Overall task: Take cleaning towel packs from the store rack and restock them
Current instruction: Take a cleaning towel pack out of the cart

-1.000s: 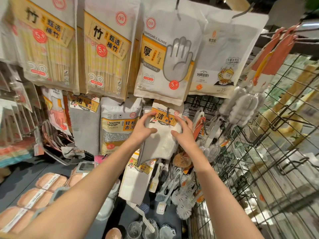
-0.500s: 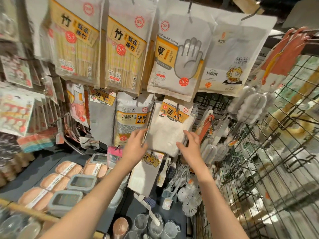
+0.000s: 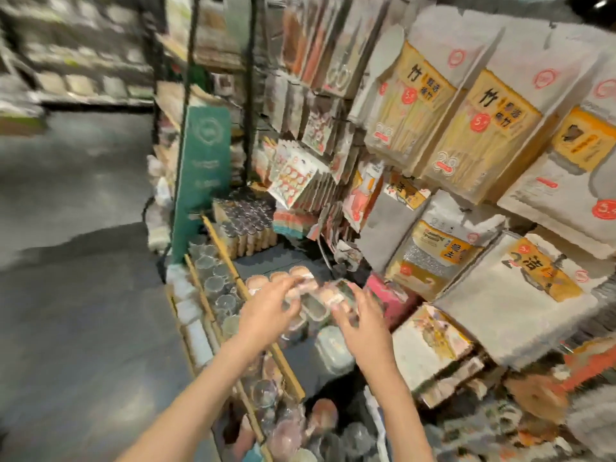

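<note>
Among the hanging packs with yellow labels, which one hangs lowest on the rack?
The white cleaning towel pack at lower right. It hangs under the glove pack, below both bamboo stick packs.

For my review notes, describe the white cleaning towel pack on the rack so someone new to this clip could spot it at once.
Start at the hanging rack on the right, under the tall bamboo packs with yellow labels. One row down, right of the cleaning sponge pack with its silvery window, hangs the white cleaning towel pack. It is the plain white cloth with a slanted yellow label bearing black characters; neither hand touches it.
</note>
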A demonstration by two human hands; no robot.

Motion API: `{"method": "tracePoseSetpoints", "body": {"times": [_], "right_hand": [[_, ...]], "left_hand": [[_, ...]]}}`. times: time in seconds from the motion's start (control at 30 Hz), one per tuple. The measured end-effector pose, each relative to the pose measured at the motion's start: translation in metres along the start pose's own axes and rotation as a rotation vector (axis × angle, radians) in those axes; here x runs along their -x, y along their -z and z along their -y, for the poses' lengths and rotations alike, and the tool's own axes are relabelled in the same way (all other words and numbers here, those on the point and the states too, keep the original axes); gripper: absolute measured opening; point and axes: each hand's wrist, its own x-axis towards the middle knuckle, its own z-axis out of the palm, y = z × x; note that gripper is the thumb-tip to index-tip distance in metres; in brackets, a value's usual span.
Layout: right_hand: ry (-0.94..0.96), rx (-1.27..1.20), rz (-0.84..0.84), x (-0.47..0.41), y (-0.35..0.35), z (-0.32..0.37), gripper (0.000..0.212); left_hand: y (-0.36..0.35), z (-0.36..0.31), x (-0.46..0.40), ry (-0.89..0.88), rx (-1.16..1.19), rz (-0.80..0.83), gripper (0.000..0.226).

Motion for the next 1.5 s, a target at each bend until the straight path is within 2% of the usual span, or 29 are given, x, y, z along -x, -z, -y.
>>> {"method": "tracePoseSetpoints", "body": {"times": [0.1, 0.3, 0.37, 0.43, 0.5, 0.53, 0.6, 0.7, 0.87, 1.07, 1.2, 1.3, 1.43, 1.5], "right_hand": [[0.196, -0.054, 0.140, -0.005, -0.042, 0.059, 0.052], [0.538, -0.186, 0.415, 0.008, -0.139, 0.192, 0.051], [0.633, -0.189, 0.491, 0.019, -0.163, 0.224, 0.051], [0.765, -0.199, 0.603, 0.040, -0.197, 0.266, 0.064], [0.884, -0.207, 0.657, 0.059, -0.229, 0.302, 0.082], [0.930, -0.213, 0.688, 0.070, -0.243, 0.321, 0.082], [1.004, -0.224, 0.763, 0.089, -0.268, 0.358, 0.067], [1.116, -0.241, 0.853, 0.113, -0.311, 0.410, 0.057], [1.222, -0.312, 0.985, 0.151, -0.381, 0.487, 0.051], [1.229, -0.348, 1.135, 0.201, -0.458, 0.551, 0.048], [1.280, -0.242, 1.241, 0.230, -0.505, 0.583, 0.052], [1.304, -0.166, 1.336, 0.248, -0.549, 0.599, 0.067], [1.396, -0.007, 1.469, 0.264, -0.609, 0.616, 0.067], [1.465, 0.063, 1.553, 0.272, -0.642, 0.628, 0.059]], "left_hand": [[0.051, 0.043, 0.028, 0.089, -0.015, -0.152, 0.040], [0.159, 0.126, 0.120, 0.410, -0.089, -0.477, 0.038], [0.182, 0.146, 0.150, 0.487, -0.092, -0.523, 0.040], [0.208, 0.173, 0.195, 0.589, -0.097, -0.623, 0.054], [0.233, 0.197, 0.236, 0.686, -0.097, -0.714, 0.049], [0.244, 0.211, 0.256, 0.734, -0.084, -0.753, 0.042], [0.265, 0.231, 0.292, 0.820, -0.091, -0.840, 0.031], [0.297, 0.263, 0.336, 0.933, -0.114, -0.959, 0.030], [0.339, 0.315, 0.388, 1.049, -0.095, -1.125, 0.034], [0.368, 0.374, 0.454, 1.218, -0.034, -1.233, 0.042], [0.375, 0.403, 0.491, 1.325, 0.017, -1.372, 0.044], [0.368, 0.434, 0.508, 1.446, 0.121, -1.445, 0.051], [0.352, 0.489, 0.524, 1.594, 0.166, -1.603, 0.058], [0.339, 0.520, 0.529, 1.657, 0.192, -1.728, 0.057]]}}
